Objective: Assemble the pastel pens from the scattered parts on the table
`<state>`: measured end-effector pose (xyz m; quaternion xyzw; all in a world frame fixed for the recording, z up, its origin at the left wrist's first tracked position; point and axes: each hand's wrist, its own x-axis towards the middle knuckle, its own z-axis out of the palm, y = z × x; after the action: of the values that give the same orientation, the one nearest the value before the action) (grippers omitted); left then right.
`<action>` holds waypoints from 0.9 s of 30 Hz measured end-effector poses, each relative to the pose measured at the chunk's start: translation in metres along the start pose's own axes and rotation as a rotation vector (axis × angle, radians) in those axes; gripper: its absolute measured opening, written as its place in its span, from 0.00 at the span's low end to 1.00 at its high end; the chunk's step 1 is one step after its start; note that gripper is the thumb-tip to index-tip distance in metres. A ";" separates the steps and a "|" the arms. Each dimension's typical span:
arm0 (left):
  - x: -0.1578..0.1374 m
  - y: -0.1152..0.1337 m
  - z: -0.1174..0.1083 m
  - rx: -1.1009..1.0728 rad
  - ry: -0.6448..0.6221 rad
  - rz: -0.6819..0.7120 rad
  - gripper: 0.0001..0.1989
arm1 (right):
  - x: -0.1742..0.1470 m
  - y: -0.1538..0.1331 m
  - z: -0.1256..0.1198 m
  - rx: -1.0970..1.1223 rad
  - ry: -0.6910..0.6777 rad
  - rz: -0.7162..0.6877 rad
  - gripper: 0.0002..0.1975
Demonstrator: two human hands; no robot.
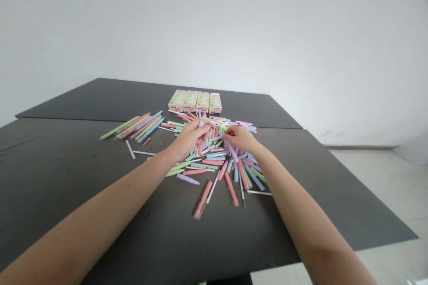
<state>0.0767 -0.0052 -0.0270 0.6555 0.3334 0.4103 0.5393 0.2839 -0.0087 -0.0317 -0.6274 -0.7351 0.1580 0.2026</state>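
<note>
A heap of pen parts (214,162) in red, green, blue and purple, with thin white refills among them, spreads over the dark table. My left hand (191,137) is closed above the heap's left side, and a light blue pen piece (201,124) shows between its thumb and fingers. Pinched in my right hand (241,137), over the heap's right side, is a purple pen piece (218,138). Another purple piece (232,151) slants just below its fingers; whether they touch it I cannot tell. The hands are close together but apart.
Several pink and green boxes (193,100) lie in a row behind the heap. To the left, assembled-looking pens (135,127) lie side by side, with a short red piece (146,141) and white refills nearby. The black table (83,160) has a seam across it, and a white wall stands behind.
</note>
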 end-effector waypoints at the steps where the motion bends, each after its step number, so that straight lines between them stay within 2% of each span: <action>1: 0.002 -0.001 -0.003 0.119 0.027 -0.006 0.11 | 0.000 0.001 0.000 -0.029 0.012 -0.002 0.08; 3: 0.003 -0.003 -0.008 0.407 0.057 0.005 0.12 | 0.000 0.004 0.001 -0.080 0.042 -0.006 0.08; 6: 0.002 -0.010 -0.012 0.775 -0.034 0.014 0.15 | 0.001 0.004 0.002 -0.125 0.065 -0.060 0.08; 10: -0.003 -0.020 -0.010 1.057 -0.179 0.036 0.18 | -0.002 -0.005 0.005 -0.152 -0.082 -0.227 0.09; 12: -0.004 -0.025 -0.008 1.149 -0.191 0.090 0.18 | -0.004 -0.009 0.007 -0.195 -0.168 -0.272 0.09; 14: -0.005 -0.028 -0.008 1.217 -0.196 0.131 0.15 | -0.007 -0.012 0.009 -0.261 -0.193 -0.292 0.09; 17: -0.006 -0.032 -0.010 1.291 -0.202 0.143 0.12 | -0.010 -0.014 0.011 -0.357 -0.178 -0.299 0.10; 22: -0.009 -0.033 -0.014 1.352 -0.178 0.119 0.12 | -0.010 -0.010 0.013 -0.395 -0.170 -0.296 0.15; 27: -0.009 -0.035 -0.018 1.402 -0.189 0.138 0.14 | -0.003 0.005 0.011 -0.377 -0.147 -0.265 0.12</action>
<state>0.0565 0.0015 -0.0610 0.9005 0.4284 0.0739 -0.0101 0.2829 -0.0103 -0.0436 -0.5391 -0.8402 0.0350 0.0468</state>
